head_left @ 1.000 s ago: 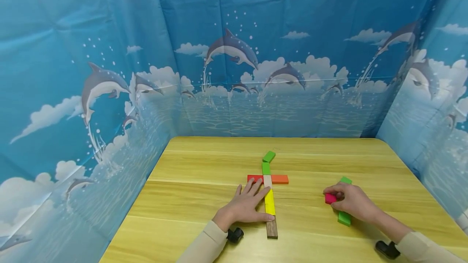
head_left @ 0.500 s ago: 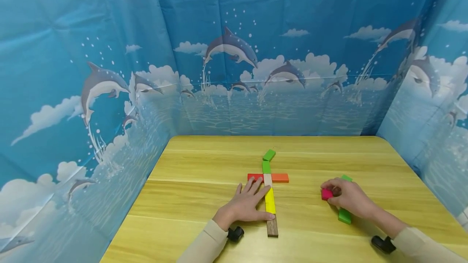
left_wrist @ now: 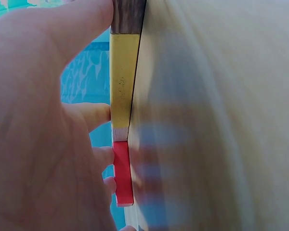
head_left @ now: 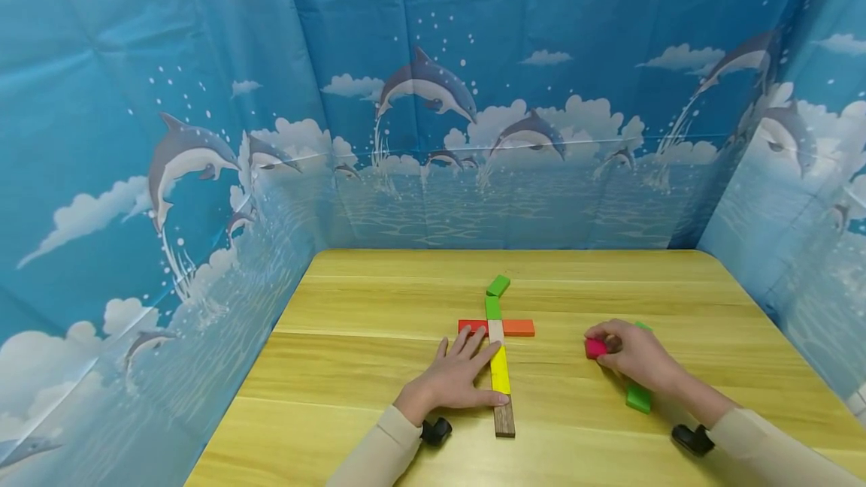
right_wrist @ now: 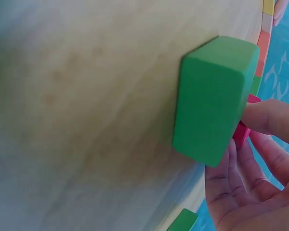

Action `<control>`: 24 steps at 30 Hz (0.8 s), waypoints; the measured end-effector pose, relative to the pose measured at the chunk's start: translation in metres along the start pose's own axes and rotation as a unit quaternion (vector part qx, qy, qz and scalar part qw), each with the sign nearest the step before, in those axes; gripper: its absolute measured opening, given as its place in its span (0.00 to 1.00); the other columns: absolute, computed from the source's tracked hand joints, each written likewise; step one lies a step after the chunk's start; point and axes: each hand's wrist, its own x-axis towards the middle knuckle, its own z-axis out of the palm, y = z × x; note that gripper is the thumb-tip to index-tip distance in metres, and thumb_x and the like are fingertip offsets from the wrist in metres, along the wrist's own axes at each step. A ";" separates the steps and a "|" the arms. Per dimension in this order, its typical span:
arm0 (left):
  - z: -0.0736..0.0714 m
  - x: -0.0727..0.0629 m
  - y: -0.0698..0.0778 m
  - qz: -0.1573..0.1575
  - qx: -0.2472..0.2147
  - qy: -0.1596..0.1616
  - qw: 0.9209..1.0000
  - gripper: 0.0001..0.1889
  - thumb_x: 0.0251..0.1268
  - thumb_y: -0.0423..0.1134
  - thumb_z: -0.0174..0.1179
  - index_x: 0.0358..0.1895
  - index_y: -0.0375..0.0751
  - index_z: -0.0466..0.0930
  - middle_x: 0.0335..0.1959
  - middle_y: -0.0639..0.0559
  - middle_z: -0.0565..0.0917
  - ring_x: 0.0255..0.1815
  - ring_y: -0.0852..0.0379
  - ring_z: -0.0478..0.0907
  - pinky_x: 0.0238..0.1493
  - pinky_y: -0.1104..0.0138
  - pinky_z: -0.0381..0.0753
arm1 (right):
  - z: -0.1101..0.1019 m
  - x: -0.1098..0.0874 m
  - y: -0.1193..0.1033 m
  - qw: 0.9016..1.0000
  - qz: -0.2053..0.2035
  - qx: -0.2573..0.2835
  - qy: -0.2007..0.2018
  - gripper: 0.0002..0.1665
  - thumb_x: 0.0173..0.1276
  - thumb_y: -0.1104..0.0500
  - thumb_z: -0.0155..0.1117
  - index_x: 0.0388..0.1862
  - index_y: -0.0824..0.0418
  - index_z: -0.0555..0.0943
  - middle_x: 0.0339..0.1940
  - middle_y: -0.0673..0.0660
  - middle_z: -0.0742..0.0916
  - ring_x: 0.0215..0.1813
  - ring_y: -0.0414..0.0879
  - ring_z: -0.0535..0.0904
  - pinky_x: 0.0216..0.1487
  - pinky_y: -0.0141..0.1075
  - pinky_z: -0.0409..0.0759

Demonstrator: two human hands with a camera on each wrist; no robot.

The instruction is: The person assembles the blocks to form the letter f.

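Head view, left hand: the left hand (head_left: 452,382) lies palm down, fingers spread wide over the row, its arm coming in from eight o'clock; thumb toward three, forefinger toward two, the rest nearer twelve.
Under those fingertips: thumb at the joint of brown block (head_left: 504,421) and yellow block (head_left: 499,372), forefinger where yellow meets the pale block (head_left: 496,331), next two fingers on the red block (head_left: 474,325).
Right hand: the right hand (head_left: 639,358), arm from four o'clock, bends its fingers toward nine; the grip is narrow, thumb and fingers pinching the pink block (head_left: 596,349).
Pink block: about three o'clock from the pale block, well apart from the row; whether it touches the table (head_left: 338,367) cannot be told.
Row, from the pale block: orange block (head_left: 519,328) at three, red at nine, straight green block (head_left: 492,308) at twelve, tilted green block (head_left: 498,285) beyond it leaning to one, yellow then brown at six.
Right wrist view adds: the near green block (right_wrist: 214,101), whole and large, and the far green block (right_wrist: 184,221) near six o'clock; the head view has both partly covered by the hand.
Left wrist view adds: side faces of blocks, plus dark specks (left_wrist: 121,86) on the yellow, too small to read.
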 end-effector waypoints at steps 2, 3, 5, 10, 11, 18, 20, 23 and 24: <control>0.000 0.000 0.000 0.000 -0.001 -0.001 1.000 0.51 0.61 0.80 0.46 0.83 0.63 0.42 0.84 0.50 0.39 0.82 0.47 0.29 0.74 0.37 0.37 | 0.001 0.003 -0.001 1.000 -0.002 -0.004 0.003 0.24 0.60 0.68 0.75 0.56 0.61 0.84 0.48 0.56 0.86 0.43 0.47 0.83 0.37 0.34 0.81; 0.000 0.000 0.000 0.000 -0.002 -0.002 1.000 0.51 0.61 0.79 0.47 0.83 0.63 0.42 0.84 0.50 0.39 0.82 0.47 0.29 0.74 0.37 0.37 | 0.002 0.004 -0.001 1.000 -0.003 -0.007 0.005 0.24 0.60 0.68 0.75 0.57 0.61 0.84 0.48 0.56 0.86 0.43 0.47 0.83 0.37 0.35 0.81; -0.001 0.000 0.000 0.000 -0.007 -0.002 1.000 0.51 0.62 0.79 0.48 0.83 0.63 0.42 0.84 0.50 0.39 0.82 0.47 0.29 0.74 0.37 0.37 | 0.003 0.006 -0.001 1.000 -0.006 -0.012 0.010 0.24 0.60 0.68 0.74 0.57 0.62 0.84 0.47 0.56 0.86 0.43 0.48 0.83 0.38 0.35 0.81; -0.001 0.000 0.001 0.000 -0.011 -0.004 1.000 0.50 0.62 0.78 0.49 0.83 0.62 0.43 0.84 0.50 0.39 0.82 0.47 0.30 0.74 0.37 0.37 | 0.007 0.014 0.000 1.000 -0.006 -0.014 0.016 0.23 0.60 0.68 0.74 0.56 0.61 0.84 0.46 0.55 0.86 0.43 0.49 0.83 0.36 0.35 0.81; -0.001 0.000 0.000 0.000 -0.009 -0.005 1.000 0.50 0.62 0.78 0.49 0.83 0.62 0.42 0.84 0.50 0.39 0.82 0.46 0.29 0.74 0.37 0.37 | 0.007 0.015 0.001 1.000 -0.008 -0.014 0.016 0.23 0.60 0.68 0.74 0.56 0.61 0.84 0.46 0.56 0.86 0.43 0.49 0.83 0.36 0.35 0.81; 0.000 0.001 -0.001 0.002 -0.002 -0.005 1.000 0.50 0.63 0.78 0.47 0.83 0.62 0.42 0.84 0.50 0.38 0.82 0.46 0.29 0.74 0.36 0.37 | 0.009 0.025 0.001 1.000 -0.016 -0.012 0.018 0.23 0.60 0.69 0.74 0.55 0.62 0.84 0.46 0.56 0.85 0.44 0.49 0.83 0.38 0.37 0.81; 0.000 0.001 -0.001 0.003 -0.003 -0.005 1.000 0.50 0.63 0.78 0.47 0.83 0.62 0.42 0.84 0.50 0.38 0.82 0.46 0.29 0.74 0.36 0.37 | 0.010 0.028 -0.001 1.000 -0.011 -0.010 0.014 0.23 0.60 0.68 0.74 0.56 0.62 0.84 0.47 0.57 0.85 0.45 0.50 0.82 0.38 0.39 0.81; 0.000 0.002 -0.001 0.003 -0.006 -0.006 1.000 0.50 0.63 0.78 0.47 0.83 0.62 0.42 0.84 0.50 0.38 0.82 0.47 0.29 0.74 0.36 0.36 | 0.011 0.033 -0.003 1.000 -0.003 -0.008 0.011 0.24 0.60 0.68 0.74 0.56 0.63 0.83 0.47 0.57 0.84 0.45 0.50 0.82 0.39 0.40 0.80; 0.000 0.002 -0.002 0.003 -0.006 -0.006 1.000 0.50 0.62 0.78 0.47 0.83 0.62 0.42 0.84 0.50 0.38 0.82 0.47 0.28 0.74 0.36 0.36 | 0.011 0.035 -0.003 1.000 -0.002 -0.008 0.010 0.24 0.60 0.68 0.74 0.56 0.63 0.83 0.47 0.57 0.84 0.45 0.50 0.82 0.39 0.41 0.80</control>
